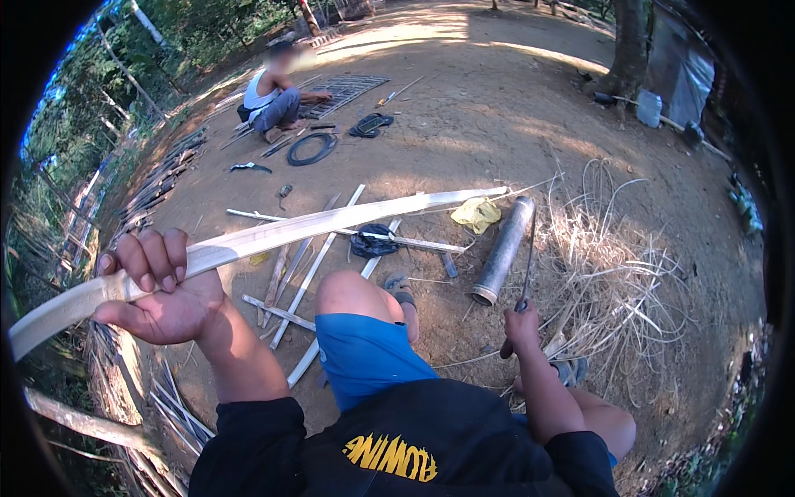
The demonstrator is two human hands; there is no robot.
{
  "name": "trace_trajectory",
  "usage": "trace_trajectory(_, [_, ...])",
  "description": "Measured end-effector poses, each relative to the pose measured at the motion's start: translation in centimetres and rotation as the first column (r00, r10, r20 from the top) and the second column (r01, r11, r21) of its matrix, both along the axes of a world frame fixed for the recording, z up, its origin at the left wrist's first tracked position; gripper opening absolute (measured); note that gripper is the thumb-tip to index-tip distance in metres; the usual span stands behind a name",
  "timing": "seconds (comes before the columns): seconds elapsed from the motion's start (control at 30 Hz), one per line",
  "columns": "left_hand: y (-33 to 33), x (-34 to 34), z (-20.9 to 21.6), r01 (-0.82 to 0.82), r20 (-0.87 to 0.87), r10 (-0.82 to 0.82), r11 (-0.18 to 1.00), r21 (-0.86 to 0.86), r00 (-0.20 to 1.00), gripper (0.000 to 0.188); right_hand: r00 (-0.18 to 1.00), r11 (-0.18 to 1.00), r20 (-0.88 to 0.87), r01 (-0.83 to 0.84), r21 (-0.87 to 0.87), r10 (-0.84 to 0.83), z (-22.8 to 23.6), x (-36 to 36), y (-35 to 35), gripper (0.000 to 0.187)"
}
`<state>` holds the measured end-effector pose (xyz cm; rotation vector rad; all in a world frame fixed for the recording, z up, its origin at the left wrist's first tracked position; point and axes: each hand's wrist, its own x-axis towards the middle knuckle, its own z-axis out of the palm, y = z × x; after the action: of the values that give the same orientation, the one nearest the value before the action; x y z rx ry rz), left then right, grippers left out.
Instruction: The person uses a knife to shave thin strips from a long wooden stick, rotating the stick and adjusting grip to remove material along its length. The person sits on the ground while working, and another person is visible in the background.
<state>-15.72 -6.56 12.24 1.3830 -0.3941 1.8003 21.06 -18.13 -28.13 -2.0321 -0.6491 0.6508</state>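
Observation:
My left hand [170, 286] is closed around a long, pale bamboo strip [331, 222], raised at the left. The strip runs across in front of me, its far end tapering near the centre right. In my right hand [522, 327], held low by my right knee, is the handle of a long knife [529, 261]. Its thin blade points away from me, beside a dark grey cylinder [503, 253] lying on the ground. Several pale slats [319, 286] lie crossed beneath the strip, with a black plastic bag [374, 241] among them. A yellow plastic bag [476, 215] rests by the cylinder's far end.
Tangled bamboo shavings [613, 282] cover the ground to my right. Farther off, a person [273, 99] squats beside a slatted panel [352, 88]. A coiled black hose [312, 149] lies nearer. Sticks [166, 178] line the left; a tree trunk [631, 50] and a jug [649, 108] stand far right.

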Motion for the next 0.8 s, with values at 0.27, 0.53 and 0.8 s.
trace_trajectory(0.27, [1.4,7.2,-9.3,-0.117,0.072,0.120,0.992,-0.046,0.990,0.079,0.983,0.971,-0.024,-0.176,0.159,0.182,9.8,-4.2,-1.3,0.040])
trace_trajectory(0.53, [0.1,8.2,-10.0,-0.127,-0.002,0.127,0.991,-0.039,0.992,0.066,0.953,0.953,0.006,-0.302,-0.002,0.302,13.7,-6.5,-1.3,0.038])
trace_trajectory(0.8, [0.2,8.0,-10.8,-0.067,-0.011,0.066,0.987,-0.144,0.998,0.071,0.928,0.930,0.077,-0.367,-0.001,0.366,14.6,-7.1,1.4,0.037])
